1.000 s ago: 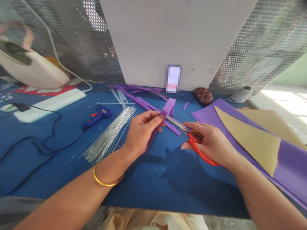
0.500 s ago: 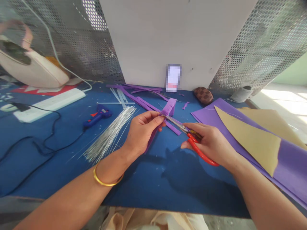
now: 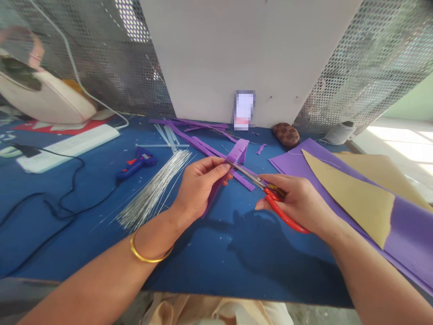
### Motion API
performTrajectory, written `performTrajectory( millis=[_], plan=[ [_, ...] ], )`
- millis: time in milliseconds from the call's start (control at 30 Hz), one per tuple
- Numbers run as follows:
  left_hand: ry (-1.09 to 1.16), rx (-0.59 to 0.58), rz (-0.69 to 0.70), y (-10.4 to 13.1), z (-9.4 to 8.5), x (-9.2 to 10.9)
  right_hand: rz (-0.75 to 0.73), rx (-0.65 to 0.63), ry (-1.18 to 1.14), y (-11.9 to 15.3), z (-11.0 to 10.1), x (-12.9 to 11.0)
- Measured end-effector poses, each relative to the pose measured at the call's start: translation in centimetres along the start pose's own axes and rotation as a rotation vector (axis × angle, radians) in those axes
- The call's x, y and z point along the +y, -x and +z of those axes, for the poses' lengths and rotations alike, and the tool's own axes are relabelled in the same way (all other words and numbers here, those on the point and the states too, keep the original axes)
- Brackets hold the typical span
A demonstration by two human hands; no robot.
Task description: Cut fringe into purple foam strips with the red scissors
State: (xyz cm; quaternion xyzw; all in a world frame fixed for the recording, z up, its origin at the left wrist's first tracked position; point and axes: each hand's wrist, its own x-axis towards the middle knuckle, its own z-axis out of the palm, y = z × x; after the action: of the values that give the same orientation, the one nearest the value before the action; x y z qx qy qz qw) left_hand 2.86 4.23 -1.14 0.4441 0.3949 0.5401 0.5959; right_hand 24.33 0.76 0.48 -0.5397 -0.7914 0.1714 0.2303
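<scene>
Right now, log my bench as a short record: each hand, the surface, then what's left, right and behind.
Left hand: pinching a purple strip
Right hand: holding red-handled scissors, blades at the strip
Surface: blue table
Left side: wires, glue gun
Right side: purple sheets, tan sheets
Behind: phone upright before a white panel; checkered pouch

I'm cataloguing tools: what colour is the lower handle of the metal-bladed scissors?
The curved lower handle is red, showing best in the head view.
</scene>
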Motion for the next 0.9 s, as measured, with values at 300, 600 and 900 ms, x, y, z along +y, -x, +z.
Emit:
performTrajectory(
  millis=[300,600,900],
  plan=[
    [0.01,0.012,-0.028,0.02,0.08,0.17,0.003,0.011,-0.019,0.02,-0.11,0.27],
    [-0.035,0.036,0.008,0.03,0.2,0.26,0.004,0.036,-0.004,0.02,0.0,0.45],
    [-0.019,0.027,0.039,0.04,0.15,0.22,0.015,0.022,0.014,-0.01,0.01,0.15]
  ],
)
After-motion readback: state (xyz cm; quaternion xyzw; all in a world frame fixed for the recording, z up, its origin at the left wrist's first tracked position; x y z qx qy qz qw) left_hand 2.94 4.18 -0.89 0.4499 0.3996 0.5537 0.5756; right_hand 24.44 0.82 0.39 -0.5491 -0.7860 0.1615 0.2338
